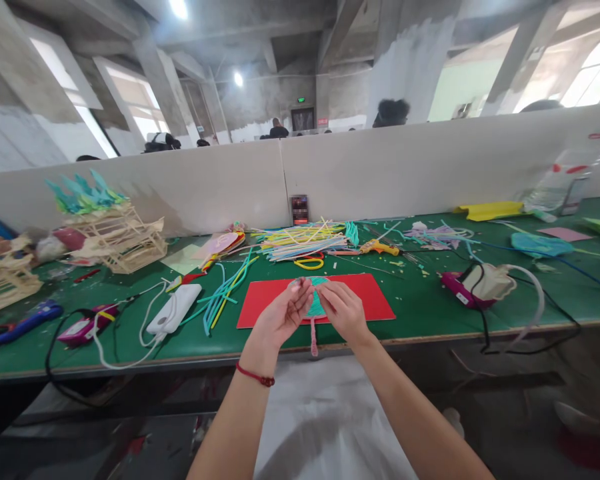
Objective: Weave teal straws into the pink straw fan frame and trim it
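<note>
A round teal piece (pixel 318 304) with a pink edge and a pink twisted handle (pixel 314 339) lies on a red board (pixel 380 303), the handle reaching past the board's front edge. It looks like a small fan made of pipe cleaners. Over its left side is my left hand (pixel 289 312), palm turned up, fingers curled and thumb near the fingertips. My right hand (pixel 344 311) hovers at the other side with its fingertips pinched together. Whatever either hand grips is too small to make out. Both hands cover part of the teal piece.
Behind the board lies a pile of coloured pipe cleaners (pixel 300 241) beside a yellow glue gun (pixel 379 247). A white power bank (pixel 174 309) and loose teal stems (pixel 225 293) are leftward. Wooden stick models (pixel 117 240) stand farther left. A phone (pixel 299 209) leans on the partition (pixel 380 170).
</note>
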Tool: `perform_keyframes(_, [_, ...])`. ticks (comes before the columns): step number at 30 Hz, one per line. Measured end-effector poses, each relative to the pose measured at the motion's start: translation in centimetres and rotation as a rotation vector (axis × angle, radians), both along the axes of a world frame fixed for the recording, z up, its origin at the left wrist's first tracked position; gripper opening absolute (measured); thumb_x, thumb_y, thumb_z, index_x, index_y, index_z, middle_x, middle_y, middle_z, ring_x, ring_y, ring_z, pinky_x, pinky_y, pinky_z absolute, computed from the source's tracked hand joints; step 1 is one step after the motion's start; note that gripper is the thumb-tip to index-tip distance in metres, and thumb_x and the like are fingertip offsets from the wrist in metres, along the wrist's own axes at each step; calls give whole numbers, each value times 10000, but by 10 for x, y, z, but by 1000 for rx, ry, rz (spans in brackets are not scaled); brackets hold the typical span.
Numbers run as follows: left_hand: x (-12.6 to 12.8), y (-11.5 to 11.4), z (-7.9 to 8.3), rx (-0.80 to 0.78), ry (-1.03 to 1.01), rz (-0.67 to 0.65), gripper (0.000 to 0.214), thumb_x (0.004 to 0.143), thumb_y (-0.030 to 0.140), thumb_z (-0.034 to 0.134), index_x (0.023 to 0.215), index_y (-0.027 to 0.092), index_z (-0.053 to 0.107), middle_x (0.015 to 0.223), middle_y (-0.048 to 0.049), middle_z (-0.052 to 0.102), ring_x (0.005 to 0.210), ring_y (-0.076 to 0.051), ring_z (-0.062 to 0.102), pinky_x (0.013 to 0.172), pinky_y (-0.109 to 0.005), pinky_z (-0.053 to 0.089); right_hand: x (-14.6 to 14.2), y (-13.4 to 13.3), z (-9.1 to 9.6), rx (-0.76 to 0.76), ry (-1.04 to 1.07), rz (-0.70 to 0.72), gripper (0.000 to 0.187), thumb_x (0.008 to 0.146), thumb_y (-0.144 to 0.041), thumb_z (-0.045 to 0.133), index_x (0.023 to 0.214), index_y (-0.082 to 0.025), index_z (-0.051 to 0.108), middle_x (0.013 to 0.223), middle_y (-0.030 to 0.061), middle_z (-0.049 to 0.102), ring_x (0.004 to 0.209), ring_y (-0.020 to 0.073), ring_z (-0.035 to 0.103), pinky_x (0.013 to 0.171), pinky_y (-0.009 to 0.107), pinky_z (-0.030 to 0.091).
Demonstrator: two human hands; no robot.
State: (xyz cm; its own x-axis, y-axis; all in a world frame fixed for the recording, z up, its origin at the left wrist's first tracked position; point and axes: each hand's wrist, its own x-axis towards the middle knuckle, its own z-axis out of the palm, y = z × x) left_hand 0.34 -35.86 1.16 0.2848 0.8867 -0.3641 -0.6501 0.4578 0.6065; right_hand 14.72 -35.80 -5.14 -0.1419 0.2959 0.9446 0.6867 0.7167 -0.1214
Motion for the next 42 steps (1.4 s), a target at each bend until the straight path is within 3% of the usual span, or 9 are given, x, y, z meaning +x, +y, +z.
perform_keyframes(7, [9,-13,2,-129,-75,34,214,880,44,412,758,83,584,621,-24,625,498,-61,603,536,-149,541,3,-1,-8,14,-9,7,263,822,-63,523,1050,-184,573,875,87,673,849,178,606,736,321,532])
perform_keyframes(12, [13,-21,1,-182,-162,-111,266,926,137,363,740,66,540,597,-12,540,437,-18,510,483,-97,504,9,2,-10,27,6,-33,300,816,-63,532,1081,-197,577,894,85,678,884,183,613,768,323,530])
perform_keyframes(19, [14,-19,-3,-52,-184,-232,264,937,182,351,710,119,470,515,68,301,362,-16,283,318,-98,263,13,5,-13,48,15,-48,348,799,-41,547,1109,-199,573,936,93,681,912,191,615,785,332,529])
perform_keyframes(22, [18,-18,-6,58,-58,-204,230,897,197,443,676,134,452,500,76,291,370,-20,256,337,-115,245,10,4,-15,37,45,-30,338,803,-48,545,1100,-205,582,935,92,682,911,192,618,778,331,528])
perform_keyframes(26, [24,-20,-12,397,332,-32,174,801,284,574,715,168,477,492,82,317,389,-42,272,367,-146,251,2,2,-12,-60,122,54,253,836,-92,512,1033,-219,607,903,75,685,863,172,624,744,312,526])
perform_keyframes(29, [25,-22,-18,628,737,57,135,790,312,560,741,196,510,493,74,362,399,-72,329,395,-184,269,-2,0,-7,-195,223,147,176,862,-151,481,928,-217,630,826,56,680,766,147,624,677,276,523])
perform_keyframes(32, [21,-24,-21,800,1000,86,85,812,272,507,763,208,536,548,43,471,484,-109,441,499,-219,340,-2,-3,-1,-393,319,266,157,861,-220,482,854,-213,639,763,33,672,678,130,613,598,242,507])
perform_keyframes(36, [18,-26,-22,845,1103,153,37,794,215,506,758,205,509,617,26,537,587,-128,503,588,-226,358,-1,-5,4,-619,424,388,151,832,-286,523,788,-202,640,728,23,667,648,134,602,591,246,496])
perform_keyframes(42, [16,-25,-24,805,1057,100,92,773,210,532,713,212,463,522,61,448,478,-111,437,516,-208,294,-1,-3,3,-760,583,452,226,789,-405,573,738,-190,617,694,27,631,640,143,570,571,257,471])
